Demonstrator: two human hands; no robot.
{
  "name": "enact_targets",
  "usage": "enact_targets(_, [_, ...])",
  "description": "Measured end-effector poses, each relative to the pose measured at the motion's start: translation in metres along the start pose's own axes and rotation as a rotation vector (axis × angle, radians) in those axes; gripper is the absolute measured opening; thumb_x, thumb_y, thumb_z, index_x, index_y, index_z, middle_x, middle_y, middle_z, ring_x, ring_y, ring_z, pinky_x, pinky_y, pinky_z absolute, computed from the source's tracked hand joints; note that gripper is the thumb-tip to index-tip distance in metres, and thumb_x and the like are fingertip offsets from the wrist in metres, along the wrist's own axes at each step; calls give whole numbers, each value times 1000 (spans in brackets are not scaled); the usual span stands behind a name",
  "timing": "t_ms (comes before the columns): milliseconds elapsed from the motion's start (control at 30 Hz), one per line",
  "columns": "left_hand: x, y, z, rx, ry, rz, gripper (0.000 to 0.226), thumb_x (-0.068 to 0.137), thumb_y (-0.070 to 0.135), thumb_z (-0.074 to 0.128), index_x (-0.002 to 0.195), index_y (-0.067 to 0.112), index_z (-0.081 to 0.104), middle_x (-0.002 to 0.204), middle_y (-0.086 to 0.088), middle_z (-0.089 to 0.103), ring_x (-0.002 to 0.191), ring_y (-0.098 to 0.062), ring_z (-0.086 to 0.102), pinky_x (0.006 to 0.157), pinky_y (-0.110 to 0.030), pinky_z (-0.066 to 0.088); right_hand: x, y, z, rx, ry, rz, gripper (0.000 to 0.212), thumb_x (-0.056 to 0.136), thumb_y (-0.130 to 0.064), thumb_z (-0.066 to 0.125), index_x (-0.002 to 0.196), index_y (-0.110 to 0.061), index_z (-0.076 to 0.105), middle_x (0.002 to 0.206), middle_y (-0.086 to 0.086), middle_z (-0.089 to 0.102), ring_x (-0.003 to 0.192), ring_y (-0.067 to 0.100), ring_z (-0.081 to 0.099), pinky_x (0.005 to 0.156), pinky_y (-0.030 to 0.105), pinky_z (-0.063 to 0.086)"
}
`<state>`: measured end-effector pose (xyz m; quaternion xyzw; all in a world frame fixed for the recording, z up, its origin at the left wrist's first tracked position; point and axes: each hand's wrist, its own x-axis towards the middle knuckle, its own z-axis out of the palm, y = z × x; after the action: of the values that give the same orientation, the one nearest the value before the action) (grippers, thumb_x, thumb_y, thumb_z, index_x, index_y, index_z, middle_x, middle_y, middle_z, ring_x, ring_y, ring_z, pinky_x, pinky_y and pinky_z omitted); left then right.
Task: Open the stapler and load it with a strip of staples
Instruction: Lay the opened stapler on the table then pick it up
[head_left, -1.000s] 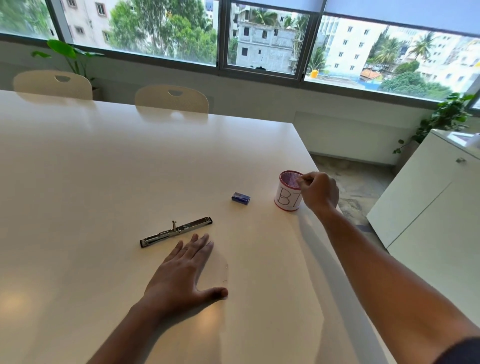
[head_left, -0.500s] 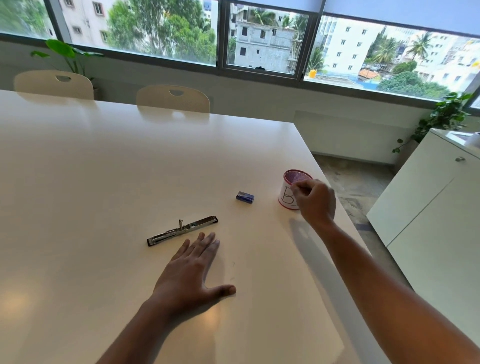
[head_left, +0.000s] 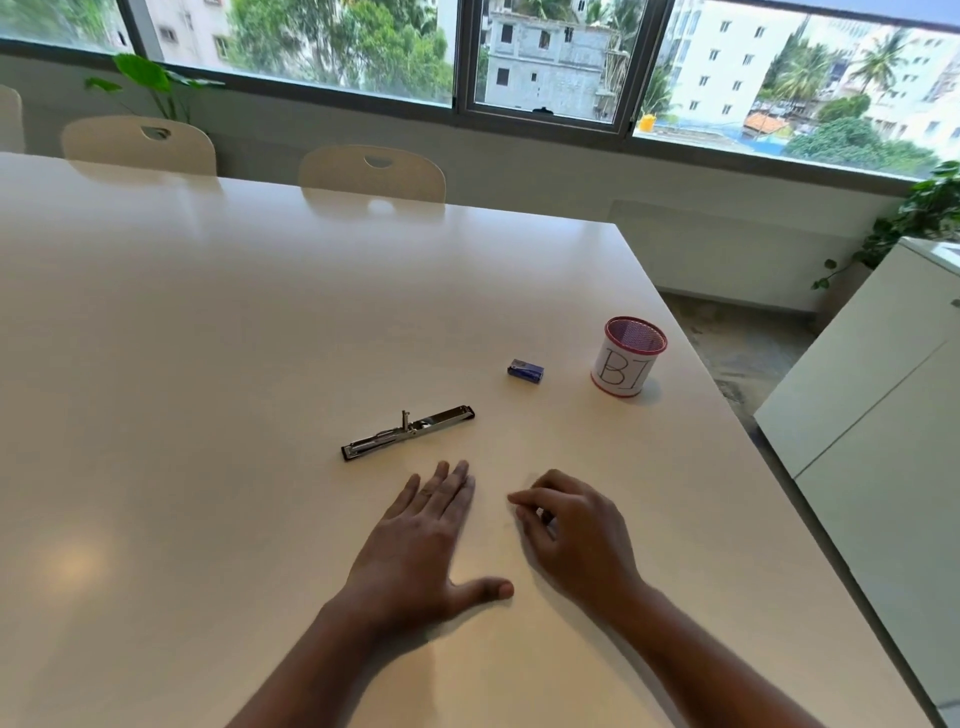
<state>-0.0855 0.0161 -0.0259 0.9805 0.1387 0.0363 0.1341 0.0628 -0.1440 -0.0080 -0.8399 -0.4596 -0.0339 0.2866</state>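
White table; right hand contents unclear.

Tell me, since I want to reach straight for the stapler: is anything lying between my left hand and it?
Nothing visible does. Only bare table lies between the left hand and the stapler. The blue box and pen cup sit off to the right.

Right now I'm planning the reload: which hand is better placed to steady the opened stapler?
Left. The left hand lies flat just short of the stapler; the right hand sits farther right, fingers curled.
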Motion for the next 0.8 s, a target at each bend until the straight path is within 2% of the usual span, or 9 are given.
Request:
enact_targets(200, [-11,0,1,31,-54,26,130,72,104,16,165,17,-10,172,2,-22,158,-14,-24,131,-37,-10,-9,-12,3,-184,38,-64,20,94,-27,70,112,-29,80,100,-12,69,85,14,64,66,35,58])
enact_targets(367, [-20,0,4,-4,-33,42,122,78,99,16,165,17,-9,173,2,-21,159,-14,-24,133,-38,-3,-24,-15,-1,-208,26,-101,20,95,-30,65,108,-28,80,103,-13,69,90,12,63,69,35,58])
enact_targets(567, [-23,1,4,28,-33,64,117,83,94,16,163,15,-13,172,-2,-23,158,-17,-24,132,-38,-6,-47,-19,-1,-400,6,-212,24,101,-27,62,120,-23,74,117,-6,73,106,19,65,77,37,59])
enact_targets(800, [-29,2,4,38,-45,73,113,86,92,16,162,15,-16,171,-2,-24,158,-18,-24,133,-40,-2,-73,-23,-13,-425,-18,-236,24,100,-29,61,119,-22,74,120,-7,72,109,16,64,78,33,59])
